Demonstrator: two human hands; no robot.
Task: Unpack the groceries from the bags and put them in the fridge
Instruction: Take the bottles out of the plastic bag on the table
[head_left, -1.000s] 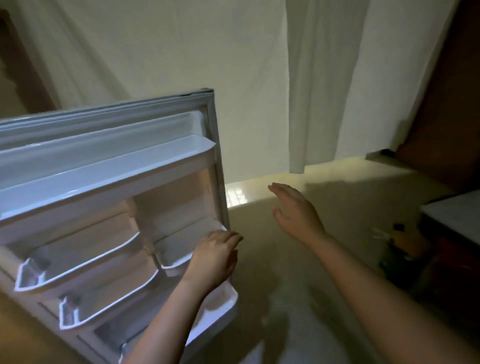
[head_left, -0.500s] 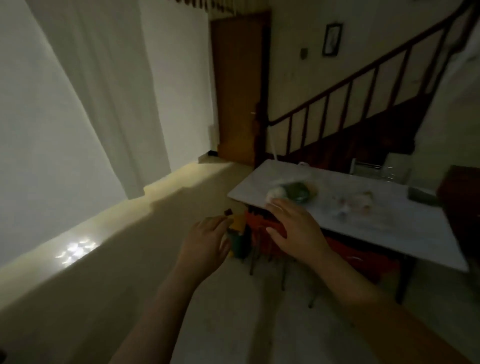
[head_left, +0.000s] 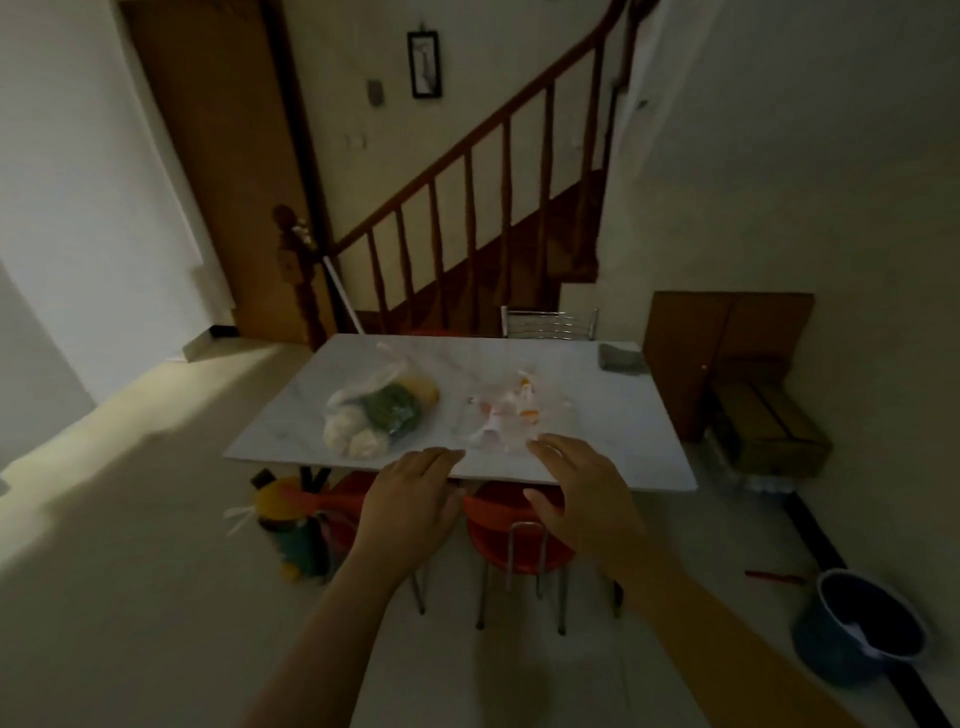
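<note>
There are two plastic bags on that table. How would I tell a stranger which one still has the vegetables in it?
Find the white marble-look table in front of the staircase. Two clear plastic bags lie near its front edge, just beyond the person's open hands. The full bag is on the left, bulging with something dark green, pale round lumps and a yellowish item, while the bag on the right lies almost flat and crumpled.

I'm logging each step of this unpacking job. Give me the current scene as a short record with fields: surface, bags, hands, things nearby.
surface: white marble-look table
bag 1: clear plastic bag on the table's left part, holding green, pale round and yellow produce
bag 2: crumpled clear bag to its right, pink and orange bits inside, contents unclear
left hand: open, empty, at the table's near edge
right hand: open, empty, nearest bag 2
under table: red stool
floor, right: blue bucket
fridge: not in view
</note>
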